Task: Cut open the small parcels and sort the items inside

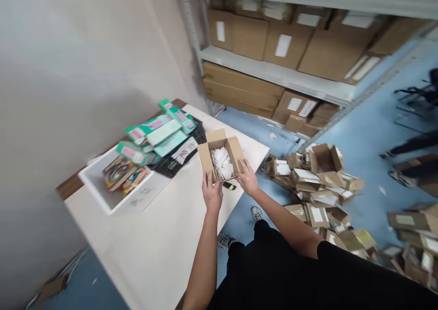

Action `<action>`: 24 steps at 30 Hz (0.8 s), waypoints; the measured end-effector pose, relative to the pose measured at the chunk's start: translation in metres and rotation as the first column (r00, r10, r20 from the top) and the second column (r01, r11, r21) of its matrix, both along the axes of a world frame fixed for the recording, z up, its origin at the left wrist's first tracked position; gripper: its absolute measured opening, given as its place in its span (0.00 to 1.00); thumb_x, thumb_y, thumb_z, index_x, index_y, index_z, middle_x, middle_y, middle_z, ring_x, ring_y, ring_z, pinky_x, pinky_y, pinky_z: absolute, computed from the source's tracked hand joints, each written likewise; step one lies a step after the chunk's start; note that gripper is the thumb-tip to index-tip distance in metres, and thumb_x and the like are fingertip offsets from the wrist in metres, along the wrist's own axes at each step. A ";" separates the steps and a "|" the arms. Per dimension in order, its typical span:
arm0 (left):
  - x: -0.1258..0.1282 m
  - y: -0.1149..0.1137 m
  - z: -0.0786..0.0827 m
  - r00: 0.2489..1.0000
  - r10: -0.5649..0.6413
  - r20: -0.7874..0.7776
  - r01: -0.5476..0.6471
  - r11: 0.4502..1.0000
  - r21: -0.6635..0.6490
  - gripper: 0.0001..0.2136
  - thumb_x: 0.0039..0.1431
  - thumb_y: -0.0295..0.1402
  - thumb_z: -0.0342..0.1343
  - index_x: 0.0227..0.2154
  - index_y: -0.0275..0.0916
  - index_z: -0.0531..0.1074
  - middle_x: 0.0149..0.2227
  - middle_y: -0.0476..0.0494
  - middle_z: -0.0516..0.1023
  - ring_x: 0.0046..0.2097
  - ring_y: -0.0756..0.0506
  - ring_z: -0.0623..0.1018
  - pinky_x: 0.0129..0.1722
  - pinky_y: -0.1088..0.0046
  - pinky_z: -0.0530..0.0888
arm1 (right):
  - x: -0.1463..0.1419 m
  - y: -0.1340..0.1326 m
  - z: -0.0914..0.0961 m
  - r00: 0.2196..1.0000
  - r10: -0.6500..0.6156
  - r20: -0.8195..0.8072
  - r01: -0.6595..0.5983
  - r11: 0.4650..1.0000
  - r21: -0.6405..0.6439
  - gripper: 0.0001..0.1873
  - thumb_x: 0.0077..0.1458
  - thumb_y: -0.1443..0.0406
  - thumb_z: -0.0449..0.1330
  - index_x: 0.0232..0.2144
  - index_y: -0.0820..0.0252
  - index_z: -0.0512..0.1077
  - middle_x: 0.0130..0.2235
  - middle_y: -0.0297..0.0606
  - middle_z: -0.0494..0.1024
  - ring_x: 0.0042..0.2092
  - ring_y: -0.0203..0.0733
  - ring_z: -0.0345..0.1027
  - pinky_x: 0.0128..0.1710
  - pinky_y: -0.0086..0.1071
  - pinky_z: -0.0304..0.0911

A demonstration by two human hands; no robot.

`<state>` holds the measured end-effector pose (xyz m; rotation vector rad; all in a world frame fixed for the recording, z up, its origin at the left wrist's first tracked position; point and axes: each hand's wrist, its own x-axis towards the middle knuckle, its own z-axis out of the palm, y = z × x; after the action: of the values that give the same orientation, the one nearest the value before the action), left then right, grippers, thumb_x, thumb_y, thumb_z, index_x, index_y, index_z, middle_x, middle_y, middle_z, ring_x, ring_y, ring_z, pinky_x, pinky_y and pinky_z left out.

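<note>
A small cardboard box (236,151) stands on the white table with its flaps raised and its top open. Crumpled white paper or wrapping (221,161) fills the inside; anything under it is hidden. At the near left corner, my left hand (212,192) grips the cardboard edge. My right hand (247,178) holds the near right corner, fingers over the side flap. A small black and yellow tool (229,186), perhaps a box cutter, lies on the table between my hands, just in front of the box.
On the table (164,237), a black crate (171,166) carries several green-and-pink packets (164,132) beside a white bin (99,186) with colourful books or boxes. Shelves (273,75) hold cartons. Opened boxes (316,214) litter the floor at right. Another person's legs (414,143) show far right.
</note>
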<state>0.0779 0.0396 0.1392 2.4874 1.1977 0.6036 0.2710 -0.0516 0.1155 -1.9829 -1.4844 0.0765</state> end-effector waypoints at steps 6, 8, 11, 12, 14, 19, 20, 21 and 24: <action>0.186 -0.036 0.003 0.944 -0.329 -0.018 0.329 0.944 -0.017 0.11 0.68 0.35 0.58 0.48 0.46 0.82 0.74 0.42 0.61 0.78 0.32 0.49 0.73 0.40 0.59 | 0.145 -0.095 0.001 0.936 -0.350 0.043 0.350 0.937 0.015 0.07 0.66 0.64 0.64 0.42 0.54 0.83 0.76 0.39 0.54 0.78 0.59 0.35 0.71 0.63 0.52; 0.243 -0.056 0.004 0.905 -0.424 -0.022 0.424 0.906 -0.007 0.12 0.68 0.34 0.56 0.49 0.47 0.82 0.75 0.44 0.61 0.78 0.32 0.49 0.73 0.40 0.60 | 0.185 -0.131 0.003 0.891 -0.451 0.059 0.451 0.893 0.018 0.08 0.65 0.64 0.63 0.43 0.54 0.82 0.77 0.38 0.53 0.78 0.60 0.35 0.71 0.63 0.50; 0.325 -0.093 0.006 0.831 -0.556 -0.023 0.556 0.831 -0.013 0.14 0.67 0.33 0.56 0.51 0.47 0.82 0.75 0.46 0.59 0.78 0.32 0.48 0.73 0.38 0.60 | 0.239 -0.185 0.010 0.811 -0.579 0.083 0.580 0.815 0.016 0.09 0.64 0.65 0.63 0.45 0.53 0.82 0.77 0.36 0.51 0.78 0.61 0.33 0.71 0.64 0.50; 0.351 -0.107 0.007 0.801 -0.598 -0.025 0.598 0.801 -0.024 0.14 0.67 0.32 0.56 0.52 0.47 0.81 0.76 0.46 0.57 0.78 0.32 0.47 0.72 0.39 0.60 | 0.256 -0.204 0.012 0.782 -0.617 0.092 0.618 0.786 0.015 0.10 0.63 0.65 0.63 0.45 0.53 0.82 0.77 0.35 0.51 0.78 0.62 0.32 0.71 0.64 0.50; 0.399 -0.135 0.012 0.739 -0.672 -0.044 0.670 0.740 -0.059 0.16 0.67 0.29 0.54 0.53 0.46 0.81 0.77 0.46 0.55 0.78 0.32 0.47 0.72 0.40 0.62 | 0.288 -0.240 0.015 0.714 -0.692 0.108 0.695 0.719 0.011 0.13 0.62 0.67 0.62 0.47 0.52 0.81 0.78 0.32 0.48 0.78 0.64 0.30 0.71 0.68 0.48; 0.473 -0.190 0.020 0.648 -0.755 -0.104 0.742 0.656 -0.137 0.30 0.63 0.22 0.52 0.67 0.45 0.69 0.78 0.41 0.52 0.78 0.30 0.49 0.70 0.41 0.64 | 0.350 -0.313 0.016 0.506 -0.859 0.085 0.863 0.502 -0.057 0.32 0.55 0.71 0.61 0.63 0.55 0.73 0.79 0.41 0.39 0.78 0.71 0.30 0.69 0.72 0.48; 0.477 -0.194 0.020 0.642 -0.760 -0.103 0.747 0.650 -0.143 0.31 0.63 0.22 0.51 0.69 0.45 0.67 0.78 0.40 0.52 0.78 0.30 0.50 0.70 0.42 0.65 | 0.355 -0.321 0.015 0.499 -0.864 0.075 0.867 0.495 -0.059 0.34 0.55 0.71 0.60 0.65 0.56 0.71 0.79 0.42 0.39 0.77 0.71 0.32 0.69 0.70 0.49; 0.478 -0.197 0.019 0.639 -0.763 -0.096 0.750 0.645 -0.146 0.32 0.64 0.23 0.51 0.70 0.46 0.65 0.77 0.40 0.53 0.77 0.31 0.52 0.70 0.43 0.66 | 0.356 -0.326 0.013 0.509 -0.858 0.065 0.861 0.507 -0.049 0.34 0.56 0.70 0.60 0.65 0.57 0.70 0.79 0.43 0.40 0.77 0.70 0.33 0.70 0.69 0.50; 0.465 -0.190 0.014 0.650 -0.757 -0.064 0.746 0.652 -0.137 0.30 0.66 0.26 0.51 0.70 0.46 0.65 0.76 0.40 0.57 0.76 0.32 0.55 0.70 0.45 0.66 | 0.346 -0.321 0.006 0.578 -0.815 0.028 0.815 0.579 0.013 0.30 0.59 0.69 0.57 0.63 0.59 0.72 0.78 0.44 0.47 0.77 0.66 0.37 0.71 0.65 0.52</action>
<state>0.5425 -0.1503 0.1532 2.6327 0.1065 0.1515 0.6172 -0.3731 0.1220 -2.4839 -0.4283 -0.3584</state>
